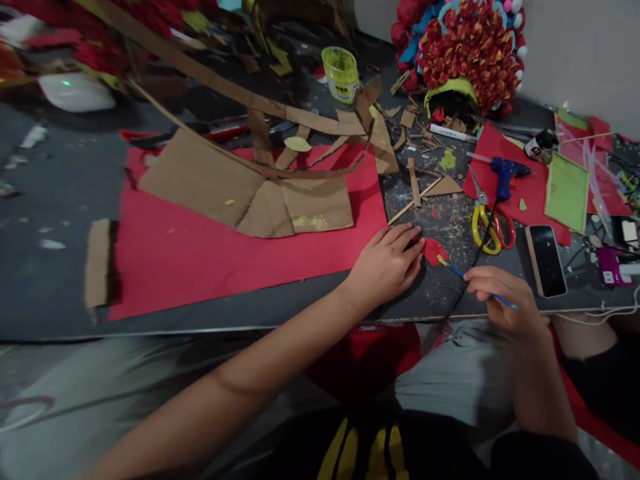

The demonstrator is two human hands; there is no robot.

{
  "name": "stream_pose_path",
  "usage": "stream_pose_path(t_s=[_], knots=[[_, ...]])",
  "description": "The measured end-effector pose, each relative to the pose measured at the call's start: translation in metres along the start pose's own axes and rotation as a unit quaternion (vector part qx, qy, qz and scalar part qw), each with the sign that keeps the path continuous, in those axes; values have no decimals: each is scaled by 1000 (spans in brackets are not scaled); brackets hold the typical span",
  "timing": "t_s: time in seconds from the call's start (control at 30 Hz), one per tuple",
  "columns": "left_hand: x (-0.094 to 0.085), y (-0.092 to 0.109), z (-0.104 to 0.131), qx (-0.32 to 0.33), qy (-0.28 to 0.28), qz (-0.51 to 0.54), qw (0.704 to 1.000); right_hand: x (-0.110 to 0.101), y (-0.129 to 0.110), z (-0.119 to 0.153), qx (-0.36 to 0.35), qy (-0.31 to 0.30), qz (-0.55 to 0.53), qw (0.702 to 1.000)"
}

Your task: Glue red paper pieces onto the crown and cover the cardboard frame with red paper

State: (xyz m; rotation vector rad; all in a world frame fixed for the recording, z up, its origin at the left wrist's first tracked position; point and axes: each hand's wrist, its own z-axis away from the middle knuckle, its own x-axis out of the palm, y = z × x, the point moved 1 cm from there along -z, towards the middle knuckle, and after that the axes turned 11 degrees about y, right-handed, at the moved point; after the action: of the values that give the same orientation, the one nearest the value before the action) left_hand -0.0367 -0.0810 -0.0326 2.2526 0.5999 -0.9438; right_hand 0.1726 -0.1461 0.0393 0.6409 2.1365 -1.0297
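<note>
The right hand (pixel 505 297) hides the middle of a blue paintbrush (pixel 454 269), while print on a yellow tub (pixel 344 87) is too small to read. Red material (pixel 103 57) blurs at upper left; the top edge crops a red-and-blue ornament (pixel 463 57).

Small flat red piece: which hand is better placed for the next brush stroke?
Right hand, likely: it holds the thin blue paintbrush, tip at the small flat red piece; the left hand holds no brush.
</note>
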Motion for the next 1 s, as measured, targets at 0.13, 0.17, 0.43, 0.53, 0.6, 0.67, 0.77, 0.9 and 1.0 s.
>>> stream_pose_path(t_s=[0.13,0.17,0.43,0.53,0.6,0.67,0.77,0.9,1.0], knots=[[2,-3,-1,-12,13,15,1000,-2,6,5,13,102,-13,995],[3,-3,-2,-20,17,19,999,-2,8,5,23,149,-15,988],[-3,1,-20,-83,-49,-6,995,12,25,-5,207,363,-189,888],[-7,3,-33,-119,-91,11,989,13,26,-9,219,387,-224,867],[-8,2,-41,-142,-112,25,983,12,25,-11,228,403,-239,853],[-11,1,-48,-167,-113,50,978,10,25,-12,242,420,-253,837],[-17,-2,-52,-248,-82,171,950,8,25,-13,258,436,-278,816],[-31,-3,-43,-361,-22,424,830,7,21,-15,274,433,-312,800],[-43,-2,-31,-392,12,533,750,11,14,-17,271,422,-336,797]])
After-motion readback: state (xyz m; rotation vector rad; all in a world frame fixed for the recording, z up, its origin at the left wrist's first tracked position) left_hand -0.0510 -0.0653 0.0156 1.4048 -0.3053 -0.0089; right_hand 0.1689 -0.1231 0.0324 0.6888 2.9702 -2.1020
